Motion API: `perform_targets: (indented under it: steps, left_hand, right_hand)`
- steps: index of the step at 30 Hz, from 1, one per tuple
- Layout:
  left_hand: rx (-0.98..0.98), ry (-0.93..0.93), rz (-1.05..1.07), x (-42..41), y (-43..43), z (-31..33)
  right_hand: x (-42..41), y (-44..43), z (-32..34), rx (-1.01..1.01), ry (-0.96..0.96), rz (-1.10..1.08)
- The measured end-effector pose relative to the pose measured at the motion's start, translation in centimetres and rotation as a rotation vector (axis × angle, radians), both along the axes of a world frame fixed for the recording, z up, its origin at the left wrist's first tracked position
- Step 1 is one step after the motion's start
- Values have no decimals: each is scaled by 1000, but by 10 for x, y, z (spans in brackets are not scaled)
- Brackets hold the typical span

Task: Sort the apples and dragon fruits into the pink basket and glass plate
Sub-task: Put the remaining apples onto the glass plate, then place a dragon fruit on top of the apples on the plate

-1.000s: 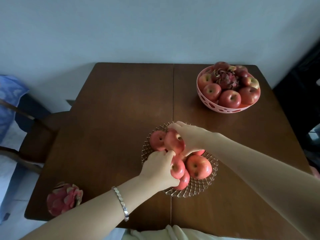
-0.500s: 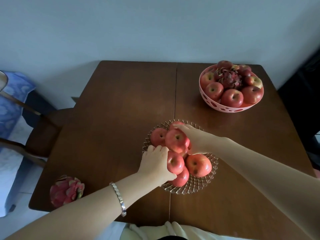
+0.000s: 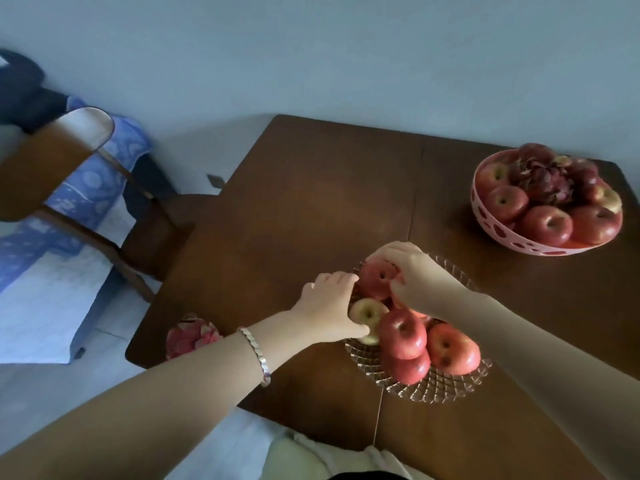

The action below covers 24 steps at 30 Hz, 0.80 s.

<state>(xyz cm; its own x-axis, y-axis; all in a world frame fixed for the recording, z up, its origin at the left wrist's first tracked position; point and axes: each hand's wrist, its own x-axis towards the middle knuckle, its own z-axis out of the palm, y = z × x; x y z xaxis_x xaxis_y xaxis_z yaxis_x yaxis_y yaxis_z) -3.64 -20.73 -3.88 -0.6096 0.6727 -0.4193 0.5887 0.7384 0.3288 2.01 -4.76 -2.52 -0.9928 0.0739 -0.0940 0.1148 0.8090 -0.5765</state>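
Note:
A glass plate (image 3: 436, 389) near the table's front holds several red apples. My left hand (image 3: 327, 311) grips a pale yellowish apple (image 3: 369, 315) at the plate's left side. My right hand (image 3: 417, 277) closes over a pink-red apple (image 3: 375, 277) at the plate's far side. A pink basket (image 3: 502, 233) at the far right holds several apples around a dragon fruit (image 3: 545, 181). Another dragon fruit (image 3: 192, 336) lies on the table's front left corner.
The brown wooden table (image 3: 294, 209) has a seam down its middle. A wooden chair (image 3: 52, 161) with a blue patterned cloth stands to the left. A pale wall runs behind. White cloth shows at the bottom edge.
The view has swung left and closer. My left hand now holds a pale apple at the plate's left side. My right hand has shifted onto the far apple.

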Motion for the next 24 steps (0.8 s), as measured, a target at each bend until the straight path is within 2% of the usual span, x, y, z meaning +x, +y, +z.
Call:
perform_targets:
  steps: [2, 4, 6, 9, 11, 15, 19, 21, 24]
  left_hand:
    - [-154, 77, 220, -29, -27, -4]
    - [-390, 111, 407, -52, -59, -15]
    - [-582, 49, 529, -66, -93, -29]
    - [-753, -94, 633, -70, -122, -45]
    - [-820, -91, 621, -67, -128, -51]
    - [-835, 52, 520, -59, -128, -57]
    - [-856, 20, 474, -62, -123, -52]
    - [-714, -58, 482, -65, -114, -44]
    - [-308, -128, 417, -71, -82, -16]
  right_hand:
    - [-9, -14, 2, -24, -11, 5]
    - [-16, -30, 2, -50, -23, 36]
    - [-23, -45, -1, -61, -58, 91]
    - [-29, -63, -8, -64, -115, 142]
    - [-32, -70, -13, -67, -171, 161]
    - [-31, -77, -23, -56, -254, 160]
    - [-24, -75, -26, -78, -265, 127]
    - [-21, -74, -23, -116, -222, 68]
    - [-15, -69, -5, -296, -137, -165]
